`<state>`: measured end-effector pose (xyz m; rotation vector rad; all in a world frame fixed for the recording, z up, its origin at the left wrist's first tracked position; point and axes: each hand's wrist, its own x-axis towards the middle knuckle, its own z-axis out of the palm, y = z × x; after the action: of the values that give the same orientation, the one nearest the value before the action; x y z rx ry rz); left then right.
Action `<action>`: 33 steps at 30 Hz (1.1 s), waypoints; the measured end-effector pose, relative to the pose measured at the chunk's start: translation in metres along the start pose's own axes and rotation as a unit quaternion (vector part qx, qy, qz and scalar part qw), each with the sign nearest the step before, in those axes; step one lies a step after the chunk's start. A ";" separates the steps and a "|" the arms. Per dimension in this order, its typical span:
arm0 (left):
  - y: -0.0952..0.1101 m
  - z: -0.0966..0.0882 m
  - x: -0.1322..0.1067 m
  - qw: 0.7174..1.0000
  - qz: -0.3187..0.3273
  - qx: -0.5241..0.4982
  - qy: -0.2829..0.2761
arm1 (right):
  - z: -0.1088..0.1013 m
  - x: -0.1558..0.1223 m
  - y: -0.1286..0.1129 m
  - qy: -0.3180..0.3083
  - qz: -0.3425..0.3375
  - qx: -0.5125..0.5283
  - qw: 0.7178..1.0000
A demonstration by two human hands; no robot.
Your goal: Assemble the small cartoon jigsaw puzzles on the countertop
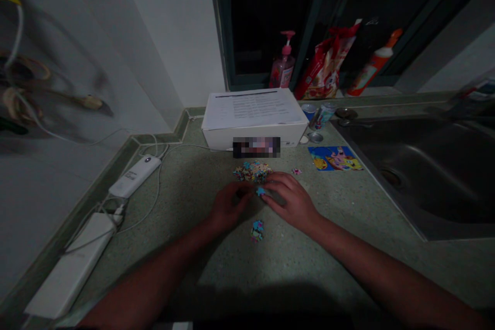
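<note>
- Speckled green-grey countertop (216, 263) is seen in dim light, with a dark window (266, 20) on the far side and a steel sink (410, 175) set into the right;
- left hand (231, 205) is held with the fingers loosely curled; whether anything is grasped cannot be told;
- right hand (291, 201) is laid palm-down and released, its fingertips (270, 182) touching a blue jigsaw piece (260, 191) between the two hands;
- heap of jigsaw pieces (252, 171) is spread just beyond the hands; a smaller cluster of pieces (257, 230) lies on the near side, and a lone piece (296, 170) on the right;
- white box (253, 134) stands far of the heap, with a printed sheet (253, 108) on top; two cans (319, 115) stand just right of it;
- pink pump bottle (283, 64), red bag (327, 64) and orange-capped bottle (373, 64) are lined up against the window;
- white power strip (69, 265), white charger (134, 176) and tangled cables (157, 185) lie along the left wall;
- SpongeBob and Patrick are shown on a picture card (334, 158); the sheet's print is too small to read, and the box front is blurred.
</note>
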<state>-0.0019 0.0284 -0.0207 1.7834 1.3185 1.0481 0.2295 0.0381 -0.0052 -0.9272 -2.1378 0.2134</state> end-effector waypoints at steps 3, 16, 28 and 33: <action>0.000 0.000 0.000 1.000 -0.003 0.004 0.001 | 0.000 -0.001 0.001 0.007 0.001 -0.003 1.000; -0.001 -0.001 0.000 1.000 0.007 0.009 0.024 | -0.002 -0.004 0.000 -0.027 -0.009 0.035 0.999; -0.003 0.001 0.000 0.999 0.010 0.001 0.040 | -0.005 -0.014 -0.013 -0.234 -0.056 0.110 0.964; -0.001 0.000 0.000 0.999 0.010 0.009 0.037 | -0.005 -0.015 -0.013 -0.250 -0.059 0.106 0.961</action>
<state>-0.0026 0.0286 -0.0216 1.7900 1.3608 1.1272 0.2323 0.0181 -0.0052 -0.6641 -2.5549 0.6637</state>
